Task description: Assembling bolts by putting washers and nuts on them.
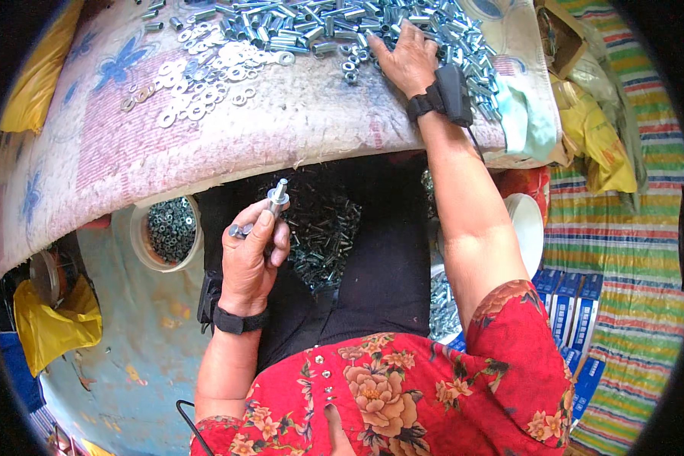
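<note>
My left hand [251,266] is closed around a metal bolt [280,190] that points up, with a flat washer [279,197] round it. Two more bolt ends [240,230] poke out on the left side of the same hand. Farther off, my right hand [409,64] rests on a heap of shiny metal sleeves [311,26], thumb spread away from the fingers; the fingertips are partly lost among the sleeves. Loose flat washers [205,83] lie left of that heap. A few hex nuts [349,70] sit just left of my right thumb.
The work surface is covered by a worn patterned cloth [281,121]. Below it, a white bucket [197,254] holds nuts, and dark bolts [319,235] lie in a heap between my legs. Blue-and-white boxes [574,311] stand at right on striped sheeting [623,251]. A yellow bag [57,323] lies at left.
</note>
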Tool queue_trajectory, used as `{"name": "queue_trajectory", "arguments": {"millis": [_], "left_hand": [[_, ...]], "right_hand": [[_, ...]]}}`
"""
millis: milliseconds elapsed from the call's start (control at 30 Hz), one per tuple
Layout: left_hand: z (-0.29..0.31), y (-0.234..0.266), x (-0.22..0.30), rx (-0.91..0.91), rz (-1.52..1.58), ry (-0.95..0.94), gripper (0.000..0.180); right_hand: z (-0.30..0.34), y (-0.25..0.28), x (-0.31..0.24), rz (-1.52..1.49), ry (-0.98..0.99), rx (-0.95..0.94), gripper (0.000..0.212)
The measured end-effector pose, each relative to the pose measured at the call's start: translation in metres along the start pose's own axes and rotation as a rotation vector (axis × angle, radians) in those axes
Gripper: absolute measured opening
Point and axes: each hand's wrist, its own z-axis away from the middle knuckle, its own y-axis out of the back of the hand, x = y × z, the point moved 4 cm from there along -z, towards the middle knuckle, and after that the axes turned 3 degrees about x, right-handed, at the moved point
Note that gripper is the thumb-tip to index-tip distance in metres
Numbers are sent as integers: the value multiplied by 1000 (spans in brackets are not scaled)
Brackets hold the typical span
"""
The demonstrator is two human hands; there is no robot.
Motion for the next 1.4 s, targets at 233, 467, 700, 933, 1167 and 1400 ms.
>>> {"name": "queue_trajectory", "arguments": {"millis": [233,467,700,933,1167,1400], "left_hand": [[1,-3,-4,-58,44,9,25],[6,-9,-4,-17,-19,-9,25],[8,-4,-5,-5,-20,3,24],[5,-1,-12,-1,-16,37,27],[6,-3,-14,-8,-61,50,26],[10,-6,-16,0,-80,49,27]], "right_hand": [[13,9,-26,28,10,-56,54],[36,22,-99,-159,106,-146,37],[36,64,-49,-393,193,166,29],[98,94,40,-63,35,-250,50],[56,32,9,-116,-33,-394,73],[12,-4,-8,-250,61,-77,69]]}}
